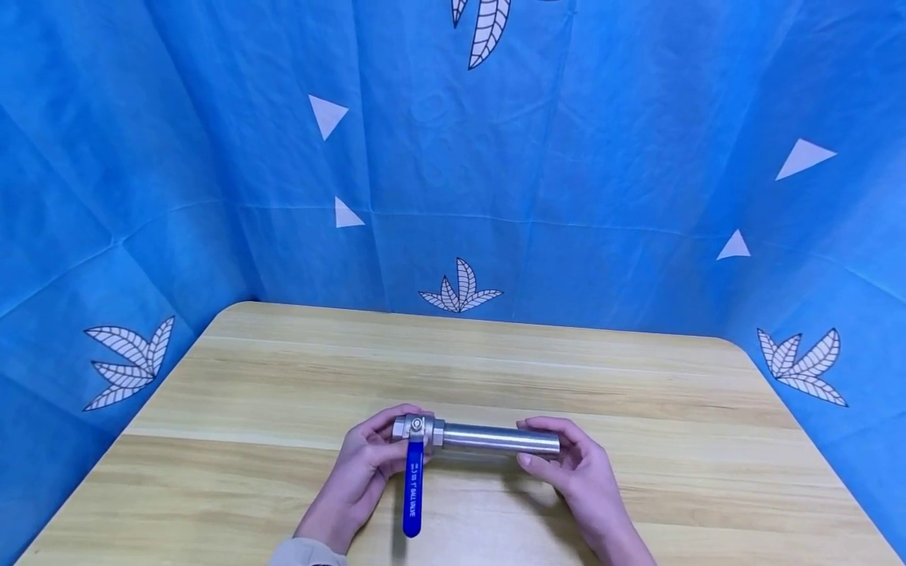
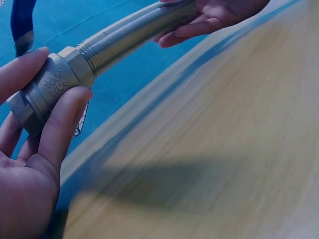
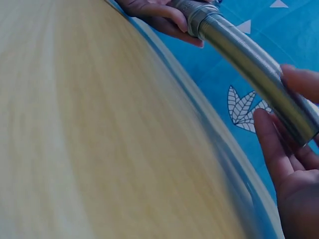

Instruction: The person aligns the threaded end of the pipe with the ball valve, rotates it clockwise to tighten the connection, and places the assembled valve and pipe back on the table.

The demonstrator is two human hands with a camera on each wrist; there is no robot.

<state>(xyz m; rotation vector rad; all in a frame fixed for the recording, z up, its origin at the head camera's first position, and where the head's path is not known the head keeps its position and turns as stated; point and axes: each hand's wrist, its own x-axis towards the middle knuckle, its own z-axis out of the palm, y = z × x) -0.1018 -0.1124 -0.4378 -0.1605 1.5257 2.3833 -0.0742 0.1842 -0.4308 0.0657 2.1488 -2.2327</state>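
Observation:
A metal ball valve (image 2: 57,79) with a blue lever handle (image 1: 414,491) is joined to a straight steel pipe (image 1: 488,439). My left hand (image 1: 364,464) grips the valve body, thumb on one side and fingers on the other; the lever points toward me. Threads show where the pipe enters the valve in the left wrist view. Around the pipe's far right end, my right hand (image 1: 583,479) has its thumb and fingers curved on both sides, holding it. The pipe's open end shows in the right wrist view beside the right hand (image 3: 299,194).
The pieces are held above a light wooden table (image 1: 283,377). Blue cloth (image 1: 453,157) with white leaf and triangle prints hangs behind the table and at both sides.

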